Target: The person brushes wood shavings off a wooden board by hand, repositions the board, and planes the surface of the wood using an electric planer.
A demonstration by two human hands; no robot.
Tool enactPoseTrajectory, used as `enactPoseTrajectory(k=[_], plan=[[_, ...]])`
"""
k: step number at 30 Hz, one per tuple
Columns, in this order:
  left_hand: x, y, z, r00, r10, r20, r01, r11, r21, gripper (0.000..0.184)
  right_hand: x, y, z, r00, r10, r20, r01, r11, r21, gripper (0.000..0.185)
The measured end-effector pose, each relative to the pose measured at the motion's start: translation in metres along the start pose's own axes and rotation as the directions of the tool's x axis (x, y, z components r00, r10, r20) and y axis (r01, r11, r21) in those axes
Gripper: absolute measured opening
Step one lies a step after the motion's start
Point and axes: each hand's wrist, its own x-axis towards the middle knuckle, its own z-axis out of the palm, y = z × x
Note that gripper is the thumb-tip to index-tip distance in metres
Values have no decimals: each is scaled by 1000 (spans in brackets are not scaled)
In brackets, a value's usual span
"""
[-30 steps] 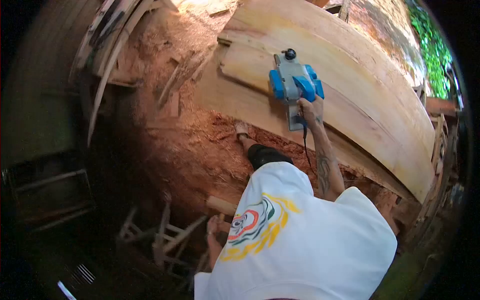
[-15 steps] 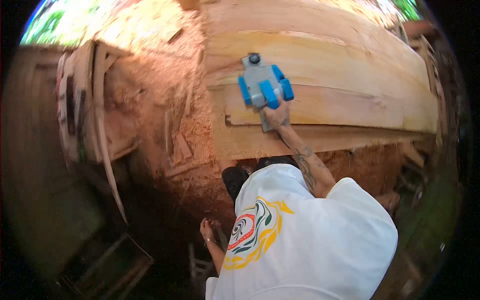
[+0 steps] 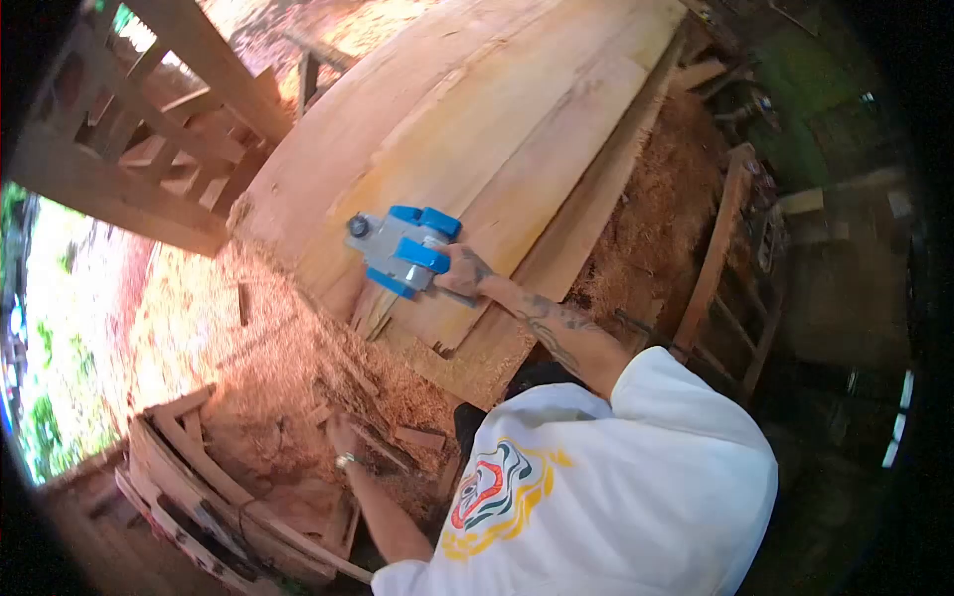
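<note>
- Across the upper middle lay the wide pale boards (image 3: 477, 129), overlapping and running from lower left to upper right. Half a second earlier they had stretched almost level; the view had since swung round, bringing more of their near end into sight.
- Around that end, reddish wood shavings (image 3: 273, 323) covered the ground (brightest where the sun struck them).
- At upper left stood a heavy timber frame (image 3: 214, 65), newly come into sight with the turn.
- Nearest the camera, the person's white shirt (image 3: 616, 487) filled the lower middle, its printed emblem on the left part.
- On the boards, near their end, sat what looked like an electric hand planer (image 3: 388, 240), grey with blue parts, its black knob pointing left. One second earlier it had been farther in from that end, so the work in hand seemed to have shifted to the boards' last stretch.
- Behind the planer, the right hand (image 3: 462, 271) was wrapped firmly round the rear handle, and that single-handed grip matched the earlier pictures.
- Over the scraps at lower left hung the left hand (image 3: 341, 434), which had swung outward from beside the body. Blur hid whether its fingers were spread or curled; it took no visible part in guiding the tool.
- Below it, a wristwatch or bracelet (image 3: 345, 460) circled the left wrist.
</note>
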Motion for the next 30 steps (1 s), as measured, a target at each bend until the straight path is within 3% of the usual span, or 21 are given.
enactPoseTrajectory(k=[1,2,3,4,5,7,9,11,13,14,16,18,19,20,23,26,28,30], plan=[[11,131,-33,953,-303,1,300,943,-144,37,-3,4,6,998,-22,-51,22,1000,-14,45],[52,119,-42,987,-103,-125,123,979,162,39,-7,17,18,995,-43,-94,41,999,-24,45],[87,127,-46,990,-128,-67,123,990,-74,38,-12,24,28,989,-69,-132,66,997,-32,45],[116,144,-47,997,-23,-70,15,994,-106,39,-33,9,28,993,-30,-111,36,998,50,48],[131,183,-47,997,-29,-76,33,999,43,39,-56,-7,21,989,30,-143,-15,994,105,49],[156,220,-27,991,102,-86,-93,990,109,45,-116,-22,32,973,199,-117,-168,959,229,49],[180,254,5,974,192,-118,-178,976,124,52,-171,16,64,976,42,-216,5,977,215,46],[209,261,44,949,252,-188,-213,956,203,60,-227,27,75,976,99,-196,-58,977,206,41],[279,212,94,892,391,-228,-229,824,519,77,-278,59,91,977,174,-121,-155,976,150,37],[279,190,115,804,519,-289,-176,672,719,79,-294,61,89,978,202,-54,-191,968,162,39],[219,278,114,866,258,-429,-52,899,435,81,-313,57,78,964,259,62,-267,946,186,44],[208,303,100,901,157,-404,-5,936,353,79,-327,76,105,976,196,-99,-189,979,79,38],[200,304,97,915,111,-388,18,949,315,78,-324,72,105,975,196,-101,-179,972,154,34],[199,302,99,914,104,-392,35,943,330,78,-321,67,104,975,196,-103,-169,959,228,31],[206,297,101,902,105,-419,62,929,366,77,-296,52,89,973,229,24,-229,948,223,23],[216,282,103,887,162,-432,48,899,435,76,-278,50,98,966,259,-15,-244,925,292,38],[218,279,105,875,205,-439,22,889,458,76,-264,40,99,953,304,11,-293,908,299,36],[214,285,101,895,128,-428,38,933,359,76,-254,35,101,939,341,36,-336,893,300,35]])
